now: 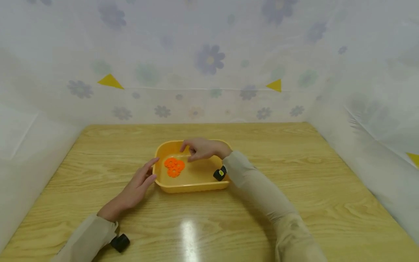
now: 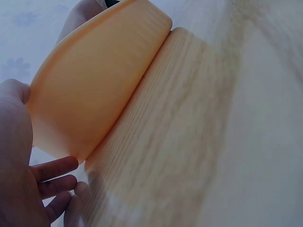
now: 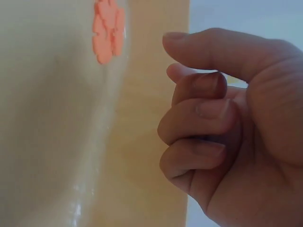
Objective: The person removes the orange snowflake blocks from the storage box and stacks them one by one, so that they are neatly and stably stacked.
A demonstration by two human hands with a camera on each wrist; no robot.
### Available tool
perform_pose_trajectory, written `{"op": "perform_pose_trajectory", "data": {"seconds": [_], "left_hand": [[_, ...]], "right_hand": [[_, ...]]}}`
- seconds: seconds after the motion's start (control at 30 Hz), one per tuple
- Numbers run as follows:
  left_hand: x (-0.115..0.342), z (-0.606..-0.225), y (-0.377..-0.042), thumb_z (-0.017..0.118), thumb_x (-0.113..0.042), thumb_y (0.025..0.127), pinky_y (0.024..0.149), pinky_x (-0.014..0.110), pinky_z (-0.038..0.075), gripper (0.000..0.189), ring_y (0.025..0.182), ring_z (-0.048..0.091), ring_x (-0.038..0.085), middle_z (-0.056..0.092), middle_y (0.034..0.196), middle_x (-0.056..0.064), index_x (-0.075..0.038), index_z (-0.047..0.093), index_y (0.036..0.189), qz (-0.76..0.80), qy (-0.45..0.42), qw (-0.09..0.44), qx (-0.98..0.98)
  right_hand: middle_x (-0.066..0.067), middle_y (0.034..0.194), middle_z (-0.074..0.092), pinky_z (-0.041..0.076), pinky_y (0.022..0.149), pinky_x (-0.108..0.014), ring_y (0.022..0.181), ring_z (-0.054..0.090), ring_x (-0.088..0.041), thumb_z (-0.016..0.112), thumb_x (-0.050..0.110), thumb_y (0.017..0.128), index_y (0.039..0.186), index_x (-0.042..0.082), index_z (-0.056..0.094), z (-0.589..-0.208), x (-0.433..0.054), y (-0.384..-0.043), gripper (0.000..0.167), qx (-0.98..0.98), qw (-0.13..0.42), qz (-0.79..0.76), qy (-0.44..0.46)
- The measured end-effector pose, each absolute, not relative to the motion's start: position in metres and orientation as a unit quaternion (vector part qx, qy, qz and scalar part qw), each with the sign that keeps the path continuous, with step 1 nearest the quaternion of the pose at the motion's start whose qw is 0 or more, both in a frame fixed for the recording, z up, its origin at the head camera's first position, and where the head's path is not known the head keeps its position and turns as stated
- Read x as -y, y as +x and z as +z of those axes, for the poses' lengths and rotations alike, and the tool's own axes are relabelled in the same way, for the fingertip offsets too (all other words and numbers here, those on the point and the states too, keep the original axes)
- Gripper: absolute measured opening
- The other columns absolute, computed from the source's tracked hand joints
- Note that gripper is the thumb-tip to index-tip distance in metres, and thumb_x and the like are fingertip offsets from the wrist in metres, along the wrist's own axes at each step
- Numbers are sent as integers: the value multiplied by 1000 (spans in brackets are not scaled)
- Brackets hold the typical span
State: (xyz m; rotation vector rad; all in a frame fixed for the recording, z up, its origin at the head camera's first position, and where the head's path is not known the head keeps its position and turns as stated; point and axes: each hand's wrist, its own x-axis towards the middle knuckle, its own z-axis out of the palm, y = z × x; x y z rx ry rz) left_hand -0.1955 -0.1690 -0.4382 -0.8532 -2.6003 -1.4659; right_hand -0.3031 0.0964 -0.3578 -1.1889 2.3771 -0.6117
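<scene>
A shallow yellow plastic basin (image 1: pixel 198 187) stands on the wooden table. Inside it, toward its left end, lie three orange flower-shaped pieces (image 1: pixel 174 167), overlapping each other. My left hand (image 1: pixel 139 183) touches the basin's left end with nearly straight fingers; the left wrist view shows fingertips (image 2: pixel 59 168) against its outer wall. Over the basin's far side hangs my right hand (image 1: pixel 204 148), to the right of the flower pieces. Its index finger and thumb stand apart with nothing between them, while the other fingers (image 3: pixel 199 118) curl toward the palm.
White sheeting (image 1: pixel 209 36) with a flower print rises behind the table (image 1: pixel 327 189) and along both sides. Yellow triangles (image 1: pixel 110 81) are stuck to it. A black wrist device (image 1: pixel 120 243) is at the left cuff, another (image 1: pixel 220 174) at the right.
</scene>
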Motion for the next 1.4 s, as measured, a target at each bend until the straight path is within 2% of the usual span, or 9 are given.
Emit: {"op": "perform_pose_trajectory", "data": {"seconds": [0.23,0.5,0.73,0.87,1.07,1.4], "left_hand": [[169,-438,-195,39,-10,104,93,22,43,49,120,50,40,40,141,29,-2,25,151,-469,-276,15,839],[169,-438,-194,40,-11,104,91,27,45,49,116,51,37,45,135,28,-3,27,150,-458,-270,24,846],[169,-441,-195,40,-12,104,93,24,44,49,118,51,38,41,138,29,-2,26,150,-464,-274,15,842],[170,-440,-197,40,-13,104,94,24,43,49,118,51,38,46,135,28,-3,27,150,-461,-268,19,846],[171,-438,-197,40,-11,104,94,19,42,49,118,52,39,48,132,29,-3,26,150,-466,-270,16,843],[169,-435,-194,40,-11,103,92,19,43,49,117,52,38,47,133,29,-2,26,150,-469,-271,16,841]], "right_hand": [[1,70,47,37,62,-19,61,42,-10,65,11,92,130,2,50,-362,-84,-301,42,-863,239,-176,-409],[-2,78,51,39,65,-20,67,44,-11,64,11,92,127,1,49,-371,-78,-301,40,-861,226,-142,-434],[-1,77,47,36,65,-19,68,41,-11,64,11,90,127,0,49,-380,-78,-302,41,-862,239,-146,-423],[0,74,45,34,63,-20,65,40,-11,64,10,89,126,-1,49,-380,-77,-304,42,-860,240,-154,-423],[2,73,46,36,65,-18,65,43,-9,66,14,89,126,0,48,-380,-76,-305,44,-857,249,-146,-427],[1,75,47,37,65,-18,65,44,-10,66,15,89,123,1,50,-389,-74,-306,40,-860,241,-162,-419]]}}
